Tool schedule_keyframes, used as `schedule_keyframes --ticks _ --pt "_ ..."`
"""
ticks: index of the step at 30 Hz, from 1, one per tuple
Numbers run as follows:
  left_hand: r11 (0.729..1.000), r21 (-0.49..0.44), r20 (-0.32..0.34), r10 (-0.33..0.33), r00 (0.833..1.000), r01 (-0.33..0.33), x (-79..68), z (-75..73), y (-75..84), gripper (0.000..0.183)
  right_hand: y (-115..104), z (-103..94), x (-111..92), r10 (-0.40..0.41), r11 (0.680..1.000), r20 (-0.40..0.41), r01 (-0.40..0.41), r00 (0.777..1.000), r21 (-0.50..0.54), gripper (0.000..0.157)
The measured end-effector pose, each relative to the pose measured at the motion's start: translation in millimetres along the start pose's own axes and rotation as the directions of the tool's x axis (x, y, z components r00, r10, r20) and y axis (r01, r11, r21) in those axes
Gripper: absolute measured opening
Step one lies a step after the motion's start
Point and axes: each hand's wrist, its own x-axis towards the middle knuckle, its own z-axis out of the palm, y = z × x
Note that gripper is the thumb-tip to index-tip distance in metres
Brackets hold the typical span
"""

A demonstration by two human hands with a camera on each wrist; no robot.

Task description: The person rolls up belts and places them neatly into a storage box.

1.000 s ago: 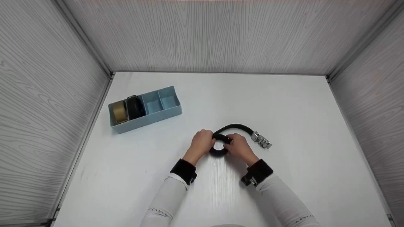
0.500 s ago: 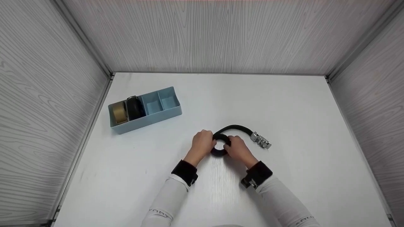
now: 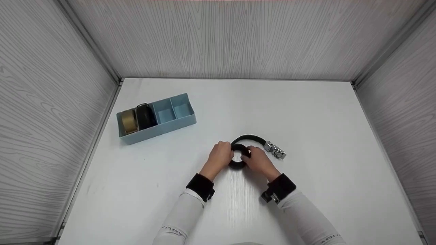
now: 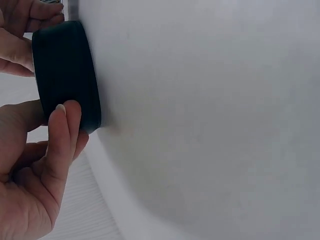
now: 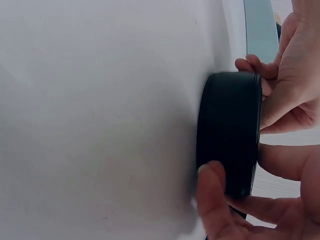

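Observation:
A black belt, partly rolled into a ring-shaped coil, stands on its edge on the white table. Its loose strap arcs from the coil's far side to a silver metal buckle on the right. My left hand grips the coil's left side; in the left wrist view its thumb is at the inside and its fingers lie on the outer face of the coil. On the opposite side my right hand pinches the coil between thumb and fingers, as the right wrist view shows.
A blue divided box sits at the back left of the table. Its two left compartments hold a tan roll and a black roll. Pale wood-grained panels enclose the table at the back and both sides.
The buckle has slid left toward the coil, and the loose strap between them has become shorter. Both hands keep their grip on the coil and have shifted very slightly right.

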Motion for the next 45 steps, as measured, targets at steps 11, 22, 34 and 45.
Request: schedule_keyframes --ticks 11,22,34,45 --pt "0.999 -0.024 0.016 -0.024 1.000 0.024 -0.5 -3.5 -0.3 0.017 -1 -2.0 5 -0.047 0.999 0.013 0.047 0.999 -0.019 0.030" --pt "0.999 -0.007 0.067 0.039 0.997 -0.039 -3.7 0.0 4.1 0.009 0 -6.8 2 -0.048 0.999 0.024 0.048 0.999 0.006 0.036" --pt "0.999 0.050 0.060 0.016 0.998 -0.019 -3.9 -1.3 5.3 0.010 -1 -5.3 -2 -0.056 0.998 -0.004 0.056 0.998 -0.014 0.023" --pt "1.000 0.003 0.088 0.021 0.996 -0.021 -1.6 0.7 8.8 0.009 -1 -8.4 -10 0.123 0.991 -0.027 -0.122 0.992 0.055 0.026"
